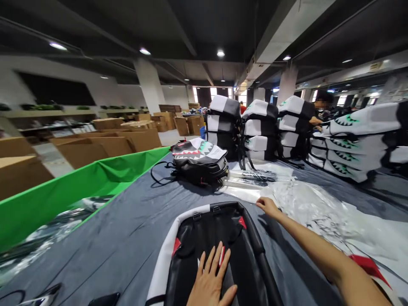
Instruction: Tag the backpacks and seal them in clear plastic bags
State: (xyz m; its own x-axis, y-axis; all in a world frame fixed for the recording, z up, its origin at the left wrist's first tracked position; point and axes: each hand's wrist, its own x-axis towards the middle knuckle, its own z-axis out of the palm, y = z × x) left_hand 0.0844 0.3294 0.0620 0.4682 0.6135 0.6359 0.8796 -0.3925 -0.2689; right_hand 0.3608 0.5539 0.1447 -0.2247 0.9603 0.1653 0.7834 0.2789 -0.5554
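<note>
A black and white backpack (216, 225) lies in front of me on the table, its black back panel facing up, with small red corner patches. My left hand (212, 274) rests flat on that panel, fingers spread, partly over a red and white tag (222, 256). Beyond the pack's upper right corner, my right hand (267, 206) has its fingertips pinched together at the near edge of the clear plastic bags (245, 191). A second backpack (200, 163), with a printed shark-mouth pattern, lies just past the first one.
Stacks of white and black backpacks (291, 123) line the far and right side of the grey-covered table (127, 238). A green-lined bin (105, 176) with wrapped items adjoins on the left. Cardboard boxes (108, 144) stand behind it. A dark phone-like object (104, 299) lies at the near edge. Another person's hand (315, 122) shows behind the stacks.
</note>
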